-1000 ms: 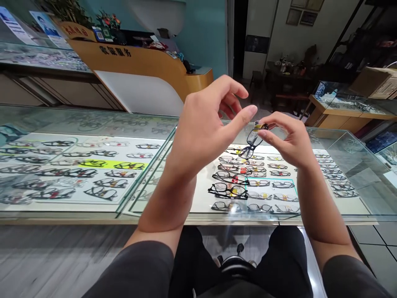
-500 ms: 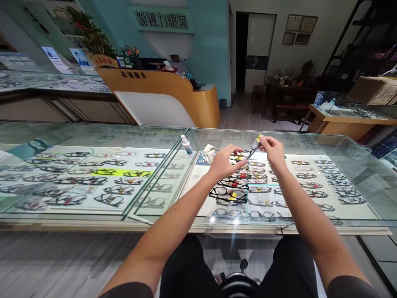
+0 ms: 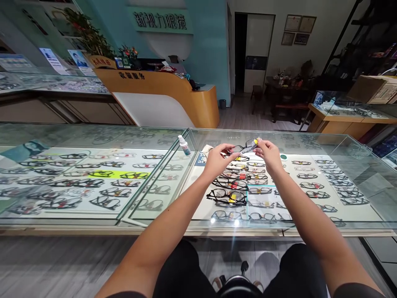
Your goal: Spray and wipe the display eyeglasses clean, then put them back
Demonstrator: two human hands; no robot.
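Note:
Above the glass counter, a pair of eyeglasses [image 3: 250, 144] with a yellow sticker on one lens is held between my two hands. My left hand [image 3: 219, 160] is closed on the left end of the frame, thumb stretched along below it. My right hand [image 3: 269, 155] pinches the other end near the sticker. Just beneath them, several dark eyeglasses lie in a column, the nearest a black pair [image 3: 228, 196] with a yellow tag. A pale cloth [image 3: 206, 150] lies partly hidden behind my left hand.
A white spray bottle [image 3: 184, 145] stands on the glass display counter [image 3: 155, 230], left of my hands. Rows of eyeglasses fill the case below the glass. A wooden cashier desk [image 3: 204, 103] is beyond it, and a cardboard box [image 3: 374, 89] sits at the far right.
The eyeglasses have gone from tilted upright to nearly level and come lower. My right hand has moved down slightly; both hands keep hold of the frame.

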